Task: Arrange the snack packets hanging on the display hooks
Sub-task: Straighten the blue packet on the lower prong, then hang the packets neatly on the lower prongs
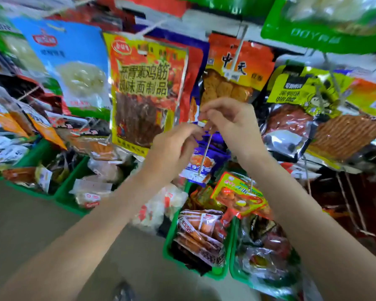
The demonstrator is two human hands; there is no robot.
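Observation:
A white display hook (205, 152) sticks out toward me at the centre, with purple-blue snack packets (213, 158) hanging on it. My right hand (232, 122) pinches the hook's front end with curled fingers. My left hand (174, 146) meets it from the left, its fingertips pinching the small white tag (201, 123) at the hook's tip. A big yellow-red packet (146, 90) hangs just left of my hands. An orange packet (237, 68) hangs behind them on its own hook. The view is blurred.
A blue-white packet (74, 68) hangs far left and yellow-black packets (302, 88) hang to the right. Green bins (167, 242) full of small snack packs stand below the hooks. A yellow-red small packet (237, 192) hangs low, under my right forearm.

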